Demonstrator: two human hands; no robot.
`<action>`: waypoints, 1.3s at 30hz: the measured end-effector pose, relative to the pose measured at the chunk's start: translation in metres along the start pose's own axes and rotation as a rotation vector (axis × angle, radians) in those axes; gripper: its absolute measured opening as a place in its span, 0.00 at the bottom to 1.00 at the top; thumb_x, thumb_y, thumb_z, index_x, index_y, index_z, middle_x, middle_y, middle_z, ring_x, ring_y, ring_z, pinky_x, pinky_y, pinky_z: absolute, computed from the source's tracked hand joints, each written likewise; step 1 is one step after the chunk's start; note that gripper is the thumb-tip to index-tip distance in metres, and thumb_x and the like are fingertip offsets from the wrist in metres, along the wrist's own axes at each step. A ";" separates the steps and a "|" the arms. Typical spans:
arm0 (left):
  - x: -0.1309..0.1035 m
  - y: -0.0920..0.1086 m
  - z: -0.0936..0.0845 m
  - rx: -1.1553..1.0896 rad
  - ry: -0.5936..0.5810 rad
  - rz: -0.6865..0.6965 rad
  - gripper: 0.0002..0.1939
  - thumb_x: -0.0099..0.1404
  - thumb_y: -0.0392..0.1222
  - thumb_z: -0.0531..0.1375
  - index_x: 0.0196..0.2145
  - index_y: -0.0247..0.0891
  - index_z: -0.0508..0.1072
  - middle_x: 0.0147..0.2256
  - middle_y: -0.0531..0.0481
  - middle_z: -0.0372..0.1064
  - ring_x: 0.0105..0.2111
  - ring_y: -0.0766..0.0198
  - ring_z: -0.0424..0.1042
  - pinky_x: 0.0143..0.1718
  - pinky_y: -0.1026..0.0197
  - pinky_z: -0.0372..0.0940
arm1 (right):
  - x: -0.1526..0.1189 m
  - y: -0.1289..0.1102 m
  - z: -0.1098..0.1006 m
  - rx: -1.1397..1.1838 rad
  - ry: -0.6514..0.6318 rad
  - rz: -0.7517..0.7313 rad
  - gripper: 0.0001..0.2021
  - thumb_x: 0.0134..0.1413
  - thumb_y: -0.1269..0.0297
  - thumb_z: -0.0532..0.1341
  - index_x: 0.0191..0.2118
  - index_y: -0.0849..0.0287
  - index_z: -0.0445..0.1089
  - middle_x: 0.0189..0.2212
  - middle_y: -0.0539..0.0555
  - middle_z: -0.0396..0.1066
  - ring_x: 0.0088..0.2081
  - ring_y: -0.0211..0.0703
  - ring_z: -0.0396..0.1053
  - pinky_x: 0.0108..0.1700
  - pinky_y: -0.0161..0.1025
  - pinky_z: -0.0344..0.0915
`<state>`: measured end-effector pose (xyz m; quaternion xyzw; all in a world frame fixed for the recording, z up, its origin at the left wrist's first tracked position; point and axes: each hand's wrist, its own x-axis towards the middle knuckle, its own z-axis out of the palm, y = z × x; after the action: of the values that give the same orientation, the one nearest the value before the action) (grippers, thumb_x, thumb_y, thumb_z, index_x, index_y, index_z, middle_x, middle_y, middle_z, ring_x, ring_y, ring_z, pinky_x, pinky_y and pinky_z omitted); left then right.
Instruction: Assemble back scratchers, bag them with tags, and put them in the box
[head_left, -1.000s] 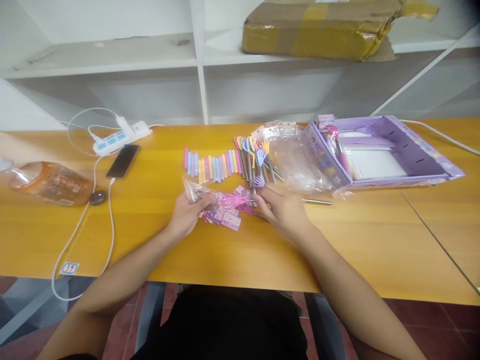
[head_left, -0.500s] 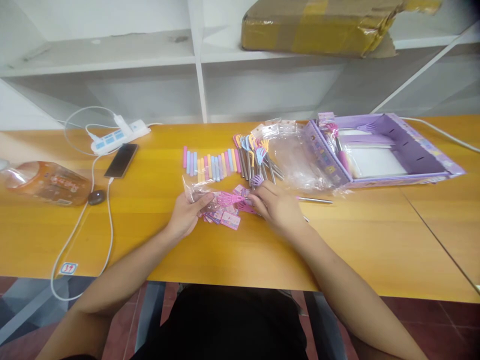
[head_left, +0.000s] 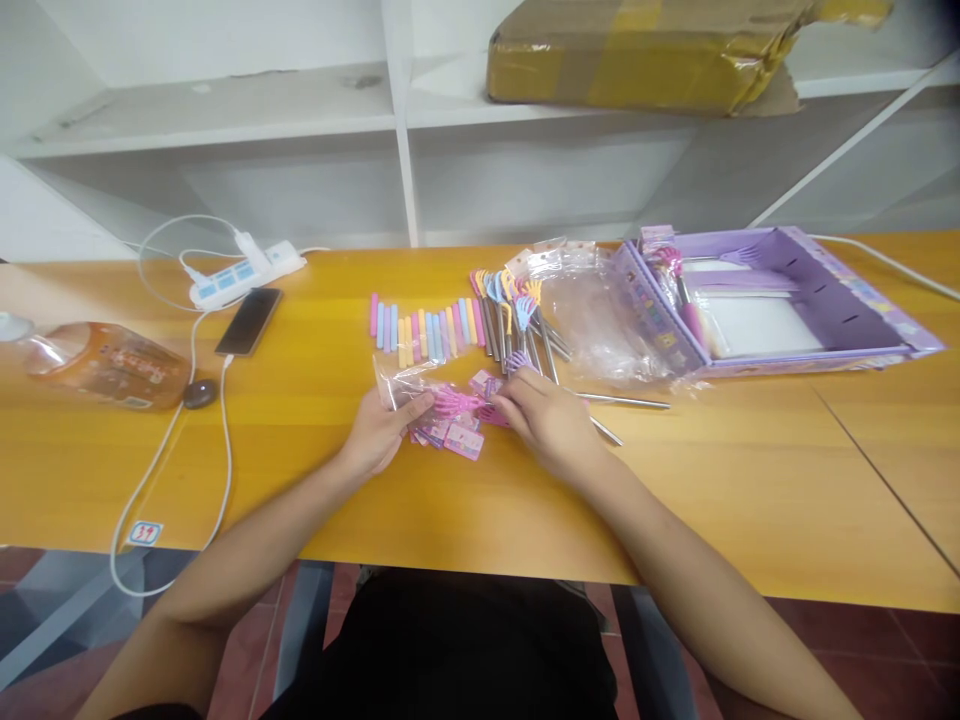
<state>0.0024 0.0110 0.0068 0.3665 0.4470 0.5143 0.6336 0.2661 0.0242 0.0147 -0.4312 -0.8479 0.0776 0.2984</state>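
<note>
Left hand (head_left: 382, 432) rests on the yellow wooden counter (head_left: 300, 460), fingers closed on the end of a small clear plastic sleeve (head_left: 401, 383). Right hand (head_left: 551, 420) lies just beside it, fingertips pinched on a pink hand-shaped plastic scratcher head (head_left: 455, 402) that sits between the two hands at the sleeve's mouth. Whether the head is partly inside the sleeve cannot be told. A few small pink printed cards (head_left: 457, 440) lie on the counter directly under the head, touching one another.

Behind the hands: a row of short pastel grip tubes (head_left: 424, 332) laid side by side, and next to it a bundle of steel-stemmed scratchers with coloured heads (head_left: 514, 310). One bare steel rod (head_left: 626, 402) lies to the right of the right hand. A heap of crumpled clear bags (head_left: 592, 310) abuts an open purple cardboard box (head_left: 840, 300). Far left: a black phone (head_left: 247, 321), a white power strip (head_left: 244, 272) and an amber plastic bottle on its side (head_left: 101, 365).
</note>
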 end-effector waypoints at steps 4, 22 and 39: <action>0.000 -0.002 0.002 -0.043 -0.001 -0.011 0.22 0.56 0.45 0.80 0.44 0.34 0.81 0.40 0.44 0.83 0.35 0.59 0.82 0.35 0.59 0.79 | 0.000 -0.001 0.003 0.010 -0.010 0.016 0.21 0.81 0.53 0.49 0.39 0.56 0.73 0.36 0.57 0.72 0.37 0.47 0.70 0.39 0.43 0.62; -0.005 -0.012 0.007 0.028 -0.066 -0.055 0.25 0.57 0.45 0.79 0.50 0.37 0.82 0.47 0.41 0.84 0.41 0.55 0.84 0.44 0.54 0.81 | -0.010 -0.026 0.032 0.231 0.065 0.102 0.21 0.75 0.58 0.60 0.66 0.57 0.59 0.54 0.67 0.66 0.50 0.56 0.73 0.50 0.51 0.74; 0.015 0.017 -0.007 -0.257 0.162 -0.001 0.21 0.48 0.47 0.83 0.33 0.35 0.81 0.33 0.51 0.83 0.32 0.64 0.83 0.39 0.60 0.80 | 0.000 -0.011 -0.007 0.257 -0.138 0.152 0.18 0.79 0.52 0.53 0.41 0.55 0.74 0.35 0.55 0.76 0.36 0.48 0.73 0.39 0.41 0.64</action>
<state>-0.0086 0.0289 0.0176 0.2396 0.4274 0.5947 0.6374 0.2624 0.0166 0.0250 -0.4460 -0.8145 0.2372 0.2853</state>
